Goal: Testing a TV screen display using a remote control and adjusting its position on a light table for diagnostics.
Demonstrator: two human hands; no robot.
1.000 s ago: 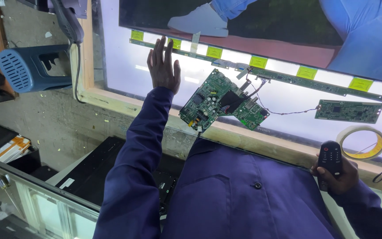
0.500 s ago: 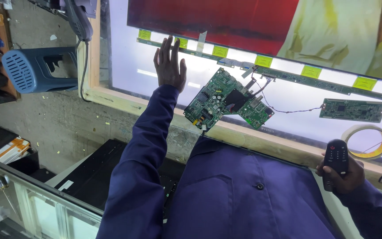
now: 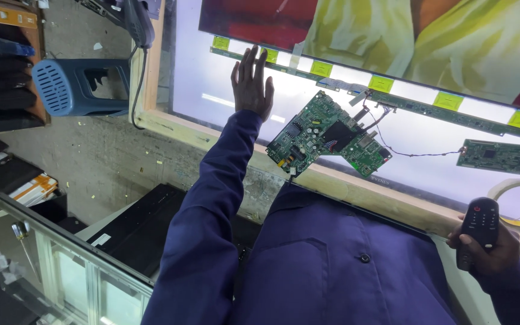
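Head view shows the left hand (image 3: 251,84) open and flat on the lit panel (image 3: 224,90), the board (image 3: 326,133) just to its right, while the right hand (image 3: 487,248) holds the remote (image 3: 478,232), far from both

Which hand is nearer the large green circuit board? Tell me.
Left. The left hand lies flat on the lit panel just left of the large green circuit board; the right hand holds a black remote, farther off.

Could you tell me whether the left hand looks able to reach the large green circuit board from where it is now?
Probably yes. The left hand lies open on the lit panel, empty, and the large green circuit board sits just beside it with nothing between. The right hand holds a black remote.
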